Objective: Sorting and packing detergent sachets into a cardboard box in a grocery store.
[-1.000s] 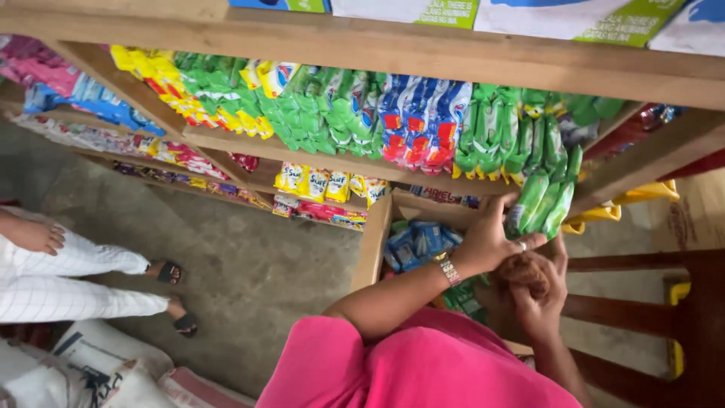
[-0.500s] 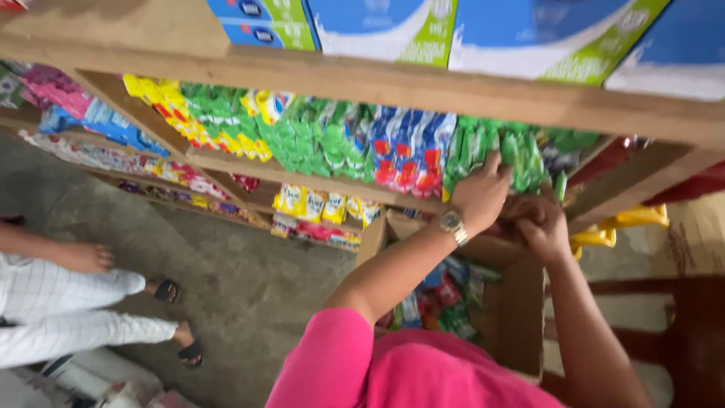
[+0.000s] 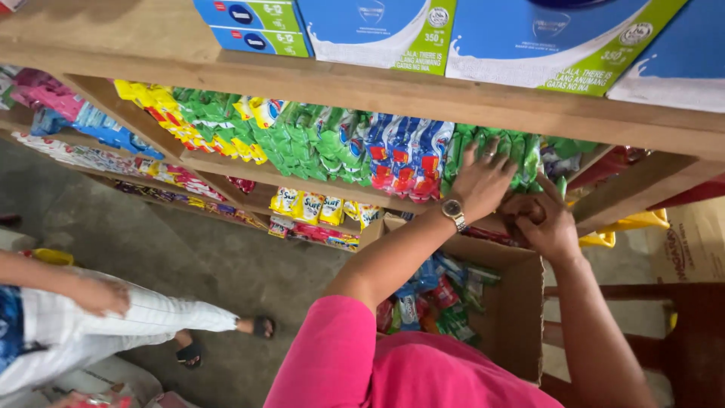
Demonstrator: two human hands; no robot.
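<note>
- The left hand (image 3: 483, 181), with a wristwatch (image 3: 453, 209) on its wrist, lies spread flat with the fingers open on the hanging green sachets (image 3: 521, 151), pressing on them rather than gripping.
- The right hand (image 3: 547, 223) sits just below and right of it, fingers curled in around something at the lower ends of the same green sachets; what exactly it pinches is hidden, so I cannot tell whether it holds a sachet or only bunches them.
- The green sachets hang in a row under the wooden shelf (image 3: 423, 98), at the right end of a line that runs from yellow sachets (image 3: 162, 106) on the far left through more green ones to blue-and-red sachets (image 3: 408, 155) just beside the left hand.
- These sachets look light, thin and floppy, with a glossy film that is likely slippery; strips of them would swing and twist freely. A hold near the top seam or header strip would probably steady them best, since the filled pouches give under the fingers.
- Below the hands stands an open cardboard box (image 3: 521, 317) with mixed coloured packets inside.
- Blue-and-green cartons (image 3: 377, 30) stand on top of the shelf.
- At the left, another person's arm (image 3: 83, 291) and sandalled foot (image 3: 260, 326) show over the concrete floor (image 3: 189, 249).
</note>
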